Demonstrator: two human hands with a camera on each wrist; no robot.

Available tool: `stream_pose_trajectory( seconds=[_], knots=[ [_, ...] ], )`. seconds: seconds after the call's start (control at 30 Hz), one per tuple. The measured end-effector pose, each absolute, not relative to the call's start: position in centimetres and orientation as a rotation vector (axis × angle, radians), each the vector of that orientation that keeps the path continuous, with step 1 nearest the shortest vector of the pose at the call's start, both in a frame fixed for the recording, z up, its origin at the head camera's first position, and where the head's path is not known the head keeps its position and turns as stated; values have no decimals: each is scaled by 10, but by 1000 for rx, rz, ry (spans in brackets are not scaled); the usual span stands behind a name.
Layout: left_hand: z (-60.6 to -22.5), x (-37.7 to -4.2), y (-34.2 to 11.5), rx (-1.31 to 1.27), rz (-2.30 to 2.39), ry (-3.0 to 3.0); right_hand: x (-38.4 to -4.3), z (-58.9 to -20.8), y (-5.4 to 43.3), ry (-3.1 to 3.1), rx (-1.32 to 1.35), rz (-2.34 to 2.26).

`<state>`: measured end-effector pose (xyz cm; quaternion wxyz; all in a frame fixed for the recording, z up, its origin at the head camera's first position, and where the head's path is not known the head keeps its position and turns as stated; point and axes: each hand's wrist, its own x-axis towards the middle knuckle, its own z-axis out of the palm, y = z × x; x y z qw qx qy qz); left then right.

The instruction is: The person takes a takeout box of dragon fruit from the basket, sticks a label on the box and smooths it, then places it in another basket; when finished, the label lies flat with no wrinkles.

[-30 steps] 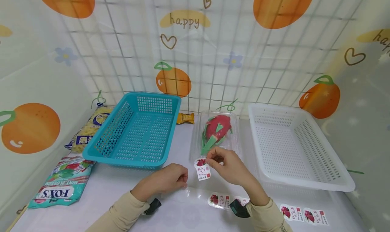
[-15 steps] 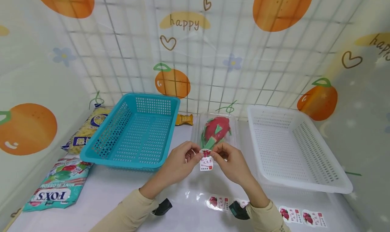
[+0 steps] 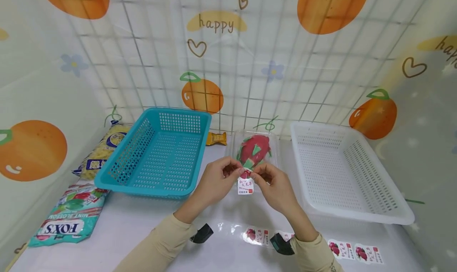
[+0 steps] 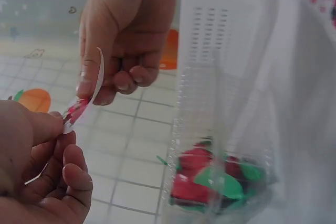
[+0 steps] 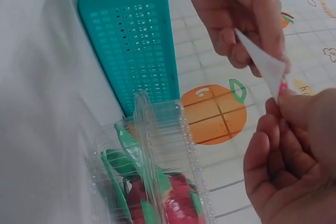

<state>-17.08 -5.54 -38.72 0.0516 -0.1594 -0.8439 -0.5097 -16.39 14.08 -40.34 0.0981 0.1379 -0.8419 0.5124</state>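
A white sticker label printed with red dragon fruit and writing hangs between both hands. My left hand pinches its upper left edge between thumb and forefinger; my right hand pinches the upper right. In the right wrist view the label's plain white back shows, slightly curved. Just beyond the hands stands a clear plastic clamshell box with a red and green dragon fruit inside. The hands overlap the box's near side in the head view, and the label is held up in front of it.
A teal basket stands left, a white basket right. A strip of labels lies in front, with two more labels farther right. A Fox's candy bag, a yellow pasta bag and a small orange packet lie around the teal basket.
My left hand has risen from the table and taken hold of the label, which only my right hand held before. Both hands have since shifted slightly away toward the box.
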Motion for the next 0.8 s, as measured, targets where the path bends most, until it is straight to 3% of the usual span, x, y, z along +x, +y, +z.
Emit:
stream_pose_trajectory(
  seconds=[0.8],
  knots=[
    [-379,-217,-23,-399,-1639,-2469,-171,-410,139,-2608,183,1355]
  ],
)
